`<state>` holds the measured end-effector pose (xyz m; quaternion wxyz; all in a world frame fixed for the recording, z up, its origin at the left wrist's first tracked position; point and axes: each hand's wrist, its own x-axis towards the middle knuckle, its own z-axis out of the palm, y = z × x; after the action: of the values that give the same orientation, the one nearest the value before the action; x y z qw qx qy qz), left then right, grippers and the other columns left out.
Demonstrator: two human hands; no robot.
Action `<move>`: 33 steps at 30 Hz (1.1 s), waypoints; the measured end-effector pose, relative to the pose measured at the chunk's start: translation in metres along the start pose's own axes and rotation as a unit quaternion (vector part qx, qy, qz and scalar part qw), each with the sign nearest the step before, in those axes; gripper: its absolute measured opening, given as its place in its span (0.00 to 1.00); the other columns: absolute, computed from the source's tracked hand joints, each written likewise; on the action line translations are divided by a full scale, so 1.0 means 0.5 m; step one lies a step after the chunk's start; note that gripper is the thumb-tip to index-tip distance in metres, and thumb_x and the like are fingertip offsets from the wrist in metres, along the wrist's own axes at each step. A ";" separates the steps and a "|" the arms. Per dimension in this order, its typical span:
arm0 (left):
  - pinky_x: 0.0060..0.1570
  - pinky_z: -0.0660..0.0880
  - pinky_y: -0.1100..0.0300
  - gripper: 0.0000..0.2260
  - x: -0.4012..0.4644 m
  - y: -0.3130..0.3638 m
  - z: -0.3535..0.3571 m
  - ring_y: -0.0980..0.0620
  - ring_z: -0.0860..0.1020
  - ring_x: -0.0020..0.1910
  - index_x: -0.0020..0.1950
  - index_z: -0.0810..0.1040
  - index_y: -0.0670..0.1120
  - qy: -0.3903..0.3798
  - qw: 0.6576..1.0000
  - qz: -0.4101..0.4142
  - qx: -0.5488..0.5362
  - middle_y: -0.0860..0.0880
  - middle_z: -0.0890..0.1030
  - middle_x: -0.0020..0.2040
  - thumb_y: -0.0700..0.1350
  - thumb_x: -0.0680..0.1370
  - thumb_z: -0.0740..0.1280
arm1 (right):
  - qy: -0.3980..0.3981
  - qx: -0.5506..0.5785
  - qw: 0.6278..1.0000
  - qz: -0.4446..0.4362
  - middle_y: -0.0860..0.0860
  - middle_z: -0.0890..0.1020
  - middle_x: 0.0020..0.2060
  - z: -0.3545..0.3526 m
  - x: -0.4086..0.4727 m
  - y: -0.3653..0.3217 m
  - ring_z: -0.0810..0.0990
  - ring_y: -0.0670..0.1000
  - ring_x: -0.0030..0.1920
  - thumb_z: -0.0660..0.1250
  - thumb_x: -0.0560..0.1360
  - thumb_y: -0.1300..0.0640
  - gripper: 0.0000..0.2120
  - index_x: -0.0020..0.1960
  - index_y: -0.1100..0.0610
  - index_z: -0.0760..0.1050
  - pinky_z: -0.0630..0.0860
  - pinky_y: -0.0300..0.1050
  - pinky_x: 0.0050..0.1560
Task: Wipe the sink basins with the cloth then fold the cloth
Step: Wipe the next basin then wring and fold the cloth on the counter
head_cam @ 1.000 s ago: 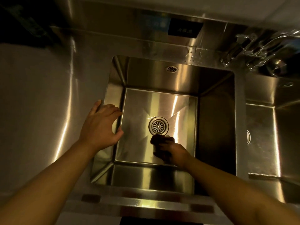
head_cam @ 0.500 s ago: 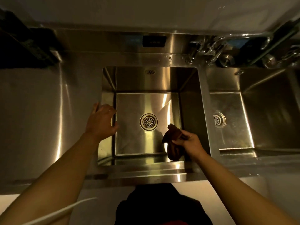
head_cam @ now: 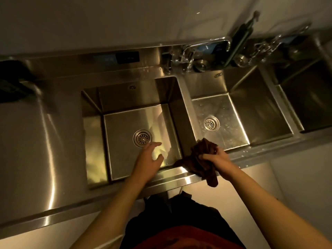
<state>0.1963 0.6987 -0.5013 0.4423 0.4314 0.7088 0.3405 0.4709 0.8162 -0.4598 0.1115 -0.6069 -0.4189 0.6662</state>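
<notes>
A: From the head view, what are the hands doing?

B: The right hand (head_cam: 214, 158) is gripping the cloth (head_cam: 201, 159), fingers curled round a bunched wad of it. The left hand (head_cam: 150, 159) is holding nothing; its fingers are spread loosely, hovering over the near edge of the left basin (head_cam: 125, 123).

A: And where is the cloth lying?

B: It is sitting at the front rim of the sink, just where the divider between the two basins is meeting the near lip of the worktop (head_cam: 45, 141). One dark tail is hanging down past the lip, below the right hand; another flap is spreading toward the left hand.

A: Which hand is nearer to it?

B: The right is already on it. The left is near, just across that flap, with a gap between fingertips and fabric.

A: Which way is the middle basin (head_cam: 239, 112) lying?

B: Directly ahead of the right hand, beyond the cloth. Its floor is looking speckled with droplets around the drain (head_cam: 211, 123), so I am judging it the next surface to wipe. The cloth's long axis is running roughly from the right hand's far side down to the hanging tail, so a forward push should be carrying it straight in.
</notes>
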 end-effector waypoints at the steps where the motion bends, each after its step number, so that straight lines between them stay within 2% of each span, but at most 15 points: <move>1: 0.68 0.71 0.58 0.20 -0.006 0.016 0.030 0.55 0.75 0.67 0.68 0.79 0.56 -0.018 1.000 -0.001 -0.008 0.55 0.77 0.67 0.48 0.75 0.68 | 0.041 -0.046 0.998 -0.006 0.60 0.83 0.58 -0.005 -0.001 0.000 0.84 0.60 0.56 0.79 0.68 0.58 0.27 0.65 0.55 0.75 0.80 0.62 0.62; 4: 0.66 0.73 0.58 0.20 -0.023 0.040 0.103 0.55 0.76 0.66 0.69 0.78 0.55 -0.065 0.998 -0.013 -0.002 0.57 0.76 0.65 0.45 0.77 0.69 | 0.102 -0.202 0.973 -0.050 0.52 0.83 0.53 -0.030 -0.002 -0.003 0.83 0.53 0.52 0.78 0.69 0.59 0.24 0.62 0.51 0.73 0.79 0.51 0.55; 6: 0.67 0.73 0.57 0.20 -0.026 0.047 0.138 0.54 0.75 0.66 0.70 0.78 0.53 -0.077 0.996 -0.025 0.020 0.55 0.76 0.67 0.42 0.78 0.70 | 0.112 -0.261 0.956 -0.080 0.50 0.82 0.54 -0.060 0.003 -0.001 0.82 0.52 0.53 0.78 0.70 0.59 0.28 0.66 0.51 0.71 0.77 0.47 0.53; 9: 0.66 0.71 0.63 0.21 -0.029 0.063 0.183 0.54 0.76 0.65 0.71 0.77 0.51 -0.080 0.995 -0.054 0.032 0.53 0.76 0.67 0.39 0.78 0.70 | 0.116 -0.332 0.931 -0.099 0.53 0.74 0.65 -0.126 0.005 0.013 0.78 0.54 0.61 0.77 0.72 0.60 0.35 0.75 0.52 0.67 0.76 0.50 0.63; 11: 0.66 0.73 0.62 0.21 -0.033 0.078 0.212 0.54 0.77 0.65 0.71 0.77 0.50 -0.079 0.995 -0.058 0.033 0.53 0.76 0.66 0.40 0.78 0.69 | 0.085 -0.375 0.916 -0.116 0.54 0.73 0.67 -0.173 0.011 0.023 0.75 0.56 0.67 0.77 0.73 0.59 0.34 0.75 0.53 0.69 0.71 0.49 0.68; 14: 0.66 0.76 0.53 0.24 -0.044 0.108 0.254 0.50 0.78 0.64 0.72 0.77 0.50 -0.058 0.994 -0.066 0.066 0.50 0.78 0.66 0.48 0.75 0.68 | -0.002 -0.339 0.932 -0.124 0.53 0.75 0.66 -0.207 0.018 0.023 0.74 0.54 0.69 0.77 0.74 0.52 0.33 0.76 0.52 0.70 0.67 0.44 0.69; 16: 0.66 0.76 0.52 0.24 -0.047 0.121 0.279 0.49 0.78 0.64 0.73 0.77 0.52 -0.034 0.992 -0.083 0.093 0.49 0.78 0.68 0.47 0.76 0.69 | -0.046 -0.348 0.924 -0.152 0.54 0.71 0.70 -0.202 0.022 0.020 0.71 0.54 0.70 0.77 0.72 0.45 0.41 0.80 0.50 0.63 0.66 0.48 0.73; 17: 0.65 0.76 0.55 0.23 -0.049 0.124 0.291 0.49 0.78 0.64 0.72 0.77 0.52 -0.019 0.992 -0.086 0.092 0.49 0.78 0.68 0.44 0.77 0.70 | -0.063 -0.370 0.909 -0.179 0.54 0.69 0.72 -0.191 0.024 0.020 0.69 0.56 0.71 0.77 0.71 0.40 0.46 0.81 0.48 0.59 0.66 0.51 0.74; 19: 0.62 0.73 0.63 0.20 -0.057 0.129 0.308 0.50 0.79 0.65 0.71 0.79 0.51 0.005 0.992 -0.097 0.076 0.49 0.80 0.67 0.39 0.79 0.70 | -0.085 -0.442 0.864 -0.225 0.51 0.61 0.77 -0.154 0.028 0.024 0.66 0.60 0.72 0.74 0.66 0.29 0.52 0.82 0.41 0.52 0.67 0.59 0.73; 21: 0.63 0.71 0.65 0.19 -0.067 0.133 0.316 0.49 0.80 0.65 0.69 0.81 0.49 0.035 0.991 -0.109 0.072 0.48 0.82 0.66 0.35 0.80 0.67 | -0.095 -0.540 0.801 -0.240 0.50 0.52 0.80 -0.108 0.034 0.032 0.59 0.64 0.76 0.70 0.64 0.24 0.54 0.81 0.37 0.46 0.64 0.66 0.73; 23: 0.66 0.73 0.61 0.21 -0.081 0.135 0.315 0.49 0.80 0.65 0.68 0.82 0.49 0.077 0.985 -0.139 0.066 0.48 0.83 0.65 0.32 0.81 0.62 | -0.098 -0.602 0.758 -0.231 0.53 0.46 0.82 -0.073 0.044 0.045 0.51 0.69 0.78 0.68 0.68 0.26 0.51 0.81 0.37 0.44 0.57 0.72 0.75; 25: 0.69 0.75 0.54 0.22 -0.097 0.136 0.309 0.47 0.80 0.66 0.68 0.82 0.48 0.111 0.979 -0.165 0.054 0.47 0.83 0.65 0.30 0.80 0.60 | -0.088 -0.619 0.747 -0.226 0.54 0.42 0.82 -0.059 0.046 0.061 0.45 0.71 0.79 0.67 0.73 0.30 0.45 0.81 0.37 0.46 0.51 0.75 0.76; 27: 0.70 0.74 0.51 0.21 -0.115 0.134 0.304 0.45 0.80 0.66 0.68 0.81 0.45 0.123 0.976 -0.155 0.088 0.45 0.83 0.66 0.30 0.79 0.62 | -0.075 -0.619 0.744 -0.240 0.54 0.41 0.82 -0.061 0.041 0.081 0.42 0.70 0.80 0.65 0.77 0.34 0.38 0.81 0.37 0.50 0.48 0.76 0.76; 30: 0.70 0.73 0.52 0.21 -0.137 0.125 0.306 0.45 0.79 0.65 0.68 0.81 0.46 0.116 0.978 -0.116 0.126 0.45 0.81 0.66 0.33 0.78 0.66 | -0.054 -0.616 0.735 -0.279 0.53 0.43 0.83 -0.072 0.042 0.093 0.46 0.69 0.80 0.58 0.83 0.40 0.28 0.80 0.37 0.53 0.53 0.73 0.76; 33: 0.69 0.73 0.50 0.18 -0.143 0.112 0.316 0.45 0.78 0.65 0.68 0.82 0.48 0.115 0.978 -0.082 0.153 0.47 0.80 0.66 0.37 0.78 0.69 | -0.043 -0.626 0.716 -0.305 0.52 0.48 0.82 -0.084 0.039 0.087 0.52 0.68 0.78 0.56 0.83 0.42 0.24 0.78 0.37 0.58 0.63 0.69 0.72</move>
<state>0.3760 0.6713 -0.4887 0.3130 0.3923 0.8316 0.2378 0.5197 0.8195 -0.5003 -0.1149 -0.3485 -0.9069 0.2069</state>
